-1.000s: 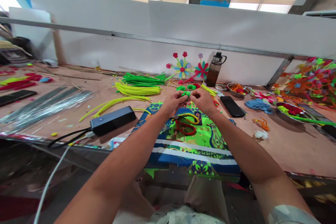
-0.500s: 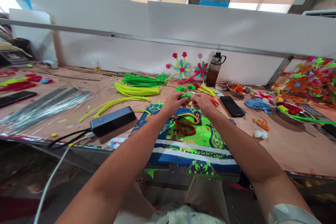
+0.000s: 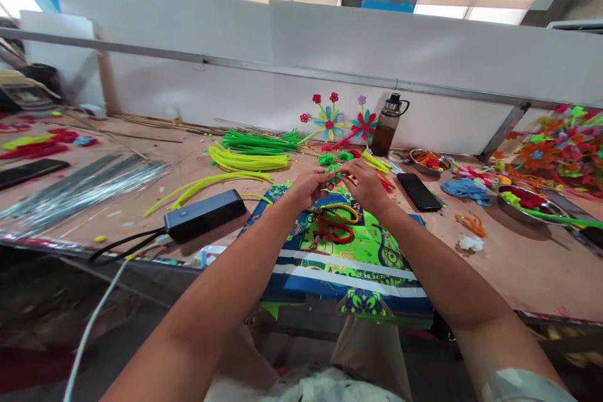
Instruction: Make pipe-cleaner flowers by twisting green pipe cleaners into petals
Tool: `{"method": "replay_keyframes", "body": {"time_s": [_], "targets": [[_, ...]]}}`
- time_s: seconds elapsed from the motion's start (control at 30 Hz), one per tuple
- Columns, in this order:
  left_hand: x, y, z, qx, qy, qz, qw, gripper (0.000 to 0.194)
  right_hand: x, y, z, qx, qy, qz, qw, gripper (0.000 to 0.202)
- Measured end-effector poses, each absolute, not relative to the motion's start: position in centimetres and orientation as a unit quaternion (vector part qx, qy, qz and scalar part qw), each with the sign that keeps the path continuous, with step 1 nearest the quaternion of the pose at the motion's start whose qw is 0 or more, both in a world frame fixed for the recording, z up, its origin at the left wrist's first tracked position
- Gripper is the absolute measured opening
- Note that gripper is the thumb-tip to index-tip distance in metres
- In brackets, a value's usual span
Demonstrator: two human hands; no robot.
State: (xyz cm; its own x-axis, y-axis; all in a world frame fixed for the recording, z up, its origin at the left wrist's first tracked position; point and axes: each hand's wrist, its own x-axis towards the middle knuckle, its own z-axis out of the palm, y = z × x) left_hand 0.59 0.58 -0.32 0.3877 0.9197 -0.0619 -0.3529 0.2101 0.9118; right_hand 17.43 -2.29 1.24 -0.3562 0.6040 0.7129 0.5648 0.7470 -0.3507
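Observation:
Between my two hands, over the far part of the blue and green printed board [image 3: 301,282], is a small curled green pipe cleaner piece [image 3: 333,171]. My left hand [image 3: 308,187] pinches it from the left. From the right, the fingers of my right hand [image 3: 365,183] are closed on its other side and partly cover it. Just beyond lie more curled green pieces [image 3: 326,159]. Scissors [image 3: 335,229] with red and yellow handles rest on the board below my hands.
Green pipe cleaners [image 3: 259,141] and yellow pipe cleaners [image 3: 249,159] lie behind on the left, near a black power bank [image 3: 205,215]. Finished flowers [image 3: 328,122], a bottle [image 3: 389,125], a phone [image 3: 418,192] and a metal bowl [image 3: 530,213] stand or lie farther right.
My right hand has turned and come over the green piece, covering more of it. My left hand keeps its pinch. The whole view has shifted slightly.

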Motion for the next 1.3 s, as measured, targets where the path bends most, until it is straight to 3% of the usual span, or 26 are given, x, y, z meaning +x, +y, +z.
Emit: {"method": "replay_keyframes", "body": {"time_s": [0.17, 0.33, 0.4, 0.47, 0.6, 0.7, 0.83, 1.0, 1.13, 1.3], "targets": [[1.2, 0.4, -0.9, 0.507, 0.319, 0.479, 0.642, 0.032, 17.0, -2.0, 0.8, -0.419, -0.784, 0.061, 0.454, 0.007], [1.5, 0.4, -1.2, 0.611, 0.343, 0.517, 0.492, 0.028, 16.2, -1.6, 0.4, -0.490, -0.598, 0.443, 0.454, 0.020], [1.4, 0.3, -1.0, 0.612, 0.342, 0.517, 0.491, 0.029, 16.1, -1.6, 0.5, -0.462, -0.563, 0.521, 0.445, 0.022], [1.2, 0.3, -0.9, 0.575, 0.338, 0.521, 0.533, 0.031, 16.2, -1.6, 0.6, -0.447, -0.592, 0.484, 0.464, 0.021], [0.9, 0.6, -0.8, 0.476, 0.332, 0.502, 0.641, 0.033, 16.6, -1.7, 0.6, -0.433, -0.717, 0.217, 0.502, 0.020], [0.8, 0.8, -0.7, 0.436, 0.320, 0.473, 0.695, 0.030, 17.0, -1.7, 0.4, -0.399, -0.785, 0.064, 0.470, 0.015], [0.7, 0.9, -0.6, 0.409, 0.316, 0.444, 0.732, 0.026, 17.7, -1.8, 0.3, -0.356, -0.828, -0.014, 0.433, 0.012], [1.2, 0.4, -0.9, 0.439, 0.315, 0.446, 0.714, 0.031, 18.0, -1.8, 0.1, -0.363, -0.834, -0.028, 0.415, 0.007], [1.8, -0.1, -1.1, 0.511, 0.331, 0.487, 0.626, 0.034, 16.8, -1.6, -0.4, -0.437, -0.750, 0.098, 0.487, 0.008], [1.7, -0.1, -1.0, 0.632, 0.369, 0.518, 0.443, 0.022, 15.5, -1.2, -0.7, -0.483, -0.537, 0.475, 0.502, 0.018]]}}
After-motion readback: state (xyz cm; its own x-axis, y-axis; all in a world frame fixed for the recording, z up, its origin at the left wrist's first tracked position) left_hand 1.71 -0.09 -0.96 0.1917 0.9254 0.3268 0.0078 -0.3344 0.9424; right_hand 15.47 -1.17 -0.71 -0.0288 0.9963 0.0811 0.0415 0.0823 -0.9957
